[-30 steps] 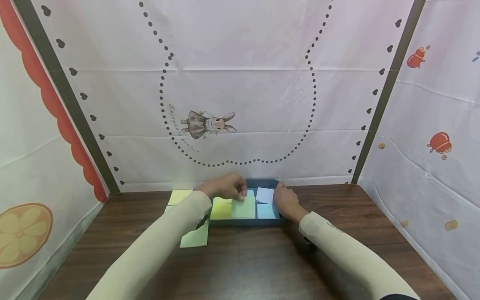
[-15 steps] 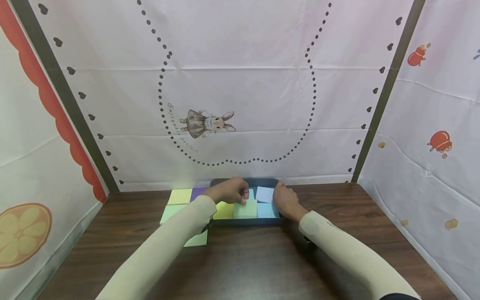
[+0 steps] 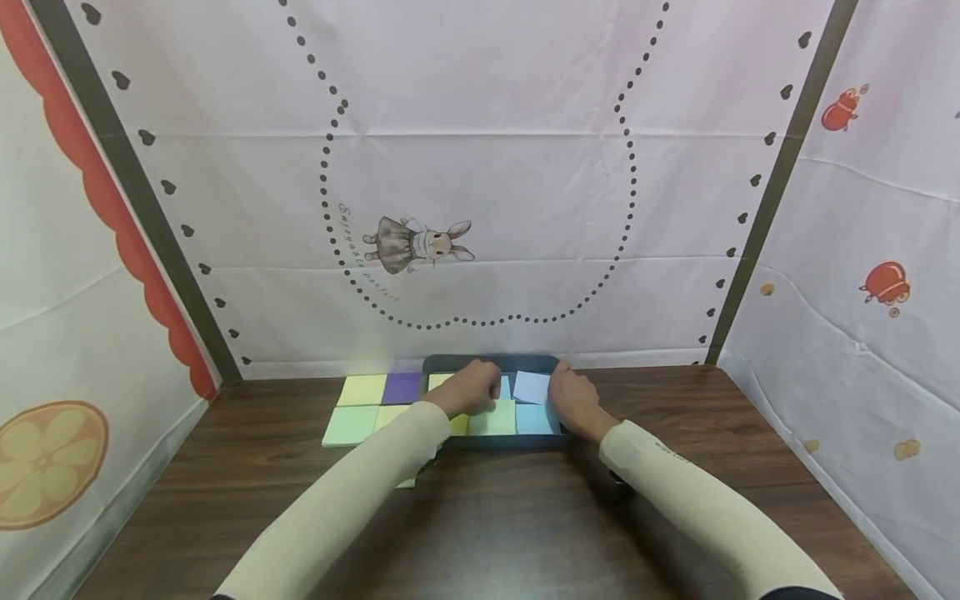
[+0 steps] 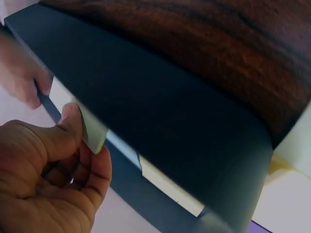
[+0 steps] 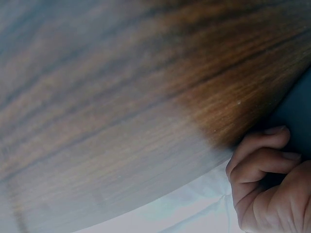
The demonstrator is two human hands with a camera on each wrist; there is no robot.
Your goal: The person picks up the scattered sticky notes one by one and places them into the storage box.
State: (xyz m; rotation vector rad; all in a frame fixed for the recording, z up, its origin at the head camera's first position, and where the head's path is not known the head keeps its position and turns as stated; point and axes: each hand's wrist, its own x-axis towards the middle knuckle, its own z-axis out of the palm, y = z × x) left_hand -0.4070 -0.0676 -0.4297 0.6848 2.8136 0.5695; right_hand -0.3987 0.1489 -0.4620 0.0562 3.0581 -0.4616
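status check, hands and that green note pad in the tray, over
Left hand pinches the green note pad inside the dark tray. Right hand grips the tray's right edge. Nothing blocking.

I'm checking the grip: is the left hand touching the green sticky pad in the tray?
Touching. The left wrist view shows the left hand pinching the green sticky pad, thumb against its edge.

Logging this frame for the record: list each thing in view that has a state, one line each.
left hand: over the tray, thumb and fingers pinching the light green pad.
right hand: fingers curled on the tray's right edge.
dark tray: flat on the table, holding several pads.
pale blue pad: in the tray, lying askew.
purple pad: on the table, left of the tray.
wooden table: bearing tray and pads.
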